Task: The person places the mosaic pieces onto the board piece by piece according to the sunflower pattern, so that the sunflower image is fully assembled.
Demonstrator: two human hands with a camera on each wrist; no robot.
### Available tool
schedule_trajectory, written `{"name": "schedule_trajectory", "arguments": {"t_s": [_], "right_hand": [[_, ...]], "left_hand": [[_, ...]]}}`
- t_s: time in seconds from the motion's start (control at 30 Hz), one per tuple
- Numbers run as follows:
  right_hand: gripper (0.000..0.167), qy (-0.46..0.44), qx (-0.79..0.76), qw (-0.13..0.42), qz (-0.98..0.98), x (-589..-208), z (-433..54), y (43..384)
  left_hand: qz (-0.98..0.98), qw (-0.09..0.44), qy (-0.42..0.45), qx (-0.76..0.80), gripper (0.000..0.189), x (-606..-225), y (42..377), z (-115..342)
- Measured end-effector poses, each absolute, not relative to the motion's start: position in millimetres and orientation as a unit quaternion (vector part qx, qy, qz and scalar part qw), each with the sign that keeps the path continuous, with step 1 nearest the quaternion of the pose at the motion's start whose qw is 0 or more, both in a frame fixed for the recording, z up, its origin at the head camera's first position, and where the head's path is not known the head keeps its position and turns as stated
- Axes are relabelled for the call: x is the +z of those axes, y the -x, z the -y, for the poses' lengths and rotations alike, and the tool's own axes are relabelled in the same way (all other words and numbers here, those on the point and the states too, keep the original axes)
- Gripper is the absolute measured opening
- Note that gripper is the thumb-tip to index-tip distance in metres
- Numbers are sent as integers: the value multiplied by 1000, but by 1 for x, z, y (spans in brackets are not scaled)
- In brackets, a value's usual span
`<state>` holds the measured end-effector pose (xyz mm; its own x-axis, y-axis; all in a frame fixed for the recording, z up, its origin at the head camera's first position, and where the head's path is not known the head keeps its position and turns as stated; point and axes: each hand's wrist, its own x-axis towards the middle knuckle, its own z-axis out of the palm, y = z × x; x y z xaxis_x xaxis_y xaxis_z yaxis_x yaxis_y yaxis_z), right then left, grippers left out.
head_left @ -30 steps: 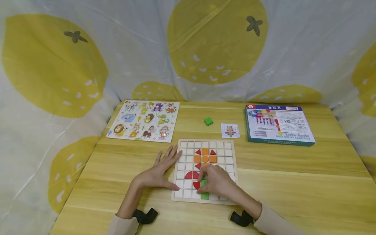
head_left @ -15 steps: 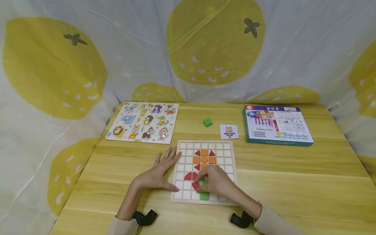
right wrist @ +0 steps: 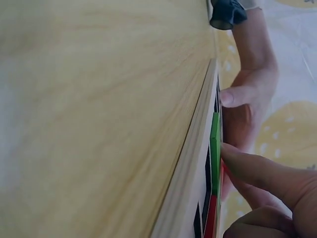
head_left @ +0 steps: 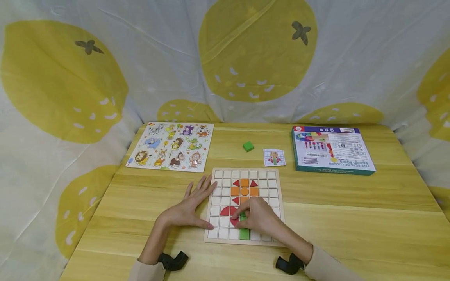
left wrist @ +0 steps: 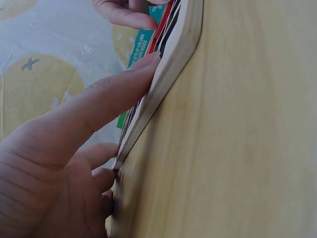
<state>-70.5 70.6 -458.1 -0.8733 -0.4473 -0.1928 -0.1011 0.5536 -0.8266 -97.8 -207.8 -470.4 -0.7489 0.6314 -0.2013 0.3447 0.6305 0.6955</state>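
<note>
A wooden grid board [head_left: 225,241] lies on the table, with orange, red and green flat pieces forming a pattern in its squares. My left hand [head_left: 184,210] spreads along the board's left side, thumb and fingertips resting on its edge; the left wrist view shows the thumb [left wrist: 99,101] against the rim. Over the lower middle, my right hand [head_left: 261,216] has its thumb and index finger bent at a red quarter-circle piece [head_left: 234,222], pinching it. Beside that piece are green squares [head_left: 244,234], partly hidden by the hand. Several squares right of centre are covered by this hand too.
Behind the board lie a loose green block [head_left: 248,146] and a small pattern card [head_left: 274,157]. An animal puzzle board [head_left: 168,146] is at the back left, a bead-set box [head_left: 332,150] at the back right. A lemon-print curtain [head_left: 260,50] hangs behind the table.
My right index finger has shifted slightly left and down over the red quarter-circle, covering more of it. My left hand stays at the board's edge.
</note>
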Motion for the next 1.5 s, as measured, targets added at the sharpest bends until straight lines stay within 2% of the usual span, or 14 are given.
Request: {"name": "schedule_trajectory", "arguments": {"t_s": [0.67, 1.3, 1.5], "right_hand": [[14, 154, -463, 200, -850, -461, -76, 74], [7, 167, -501, 222, -820, -465, -83, 81], [13, 182, -512, 213, -812, -458, -91, 92]], "left_hand": [[-874, 226, -277, 328, 126, -468, 102, 206], [-877, 216, -284, 322, 127, -472, 98, 207], [-878, 213, -283, 321, 127, -472, 98, 208]]}}
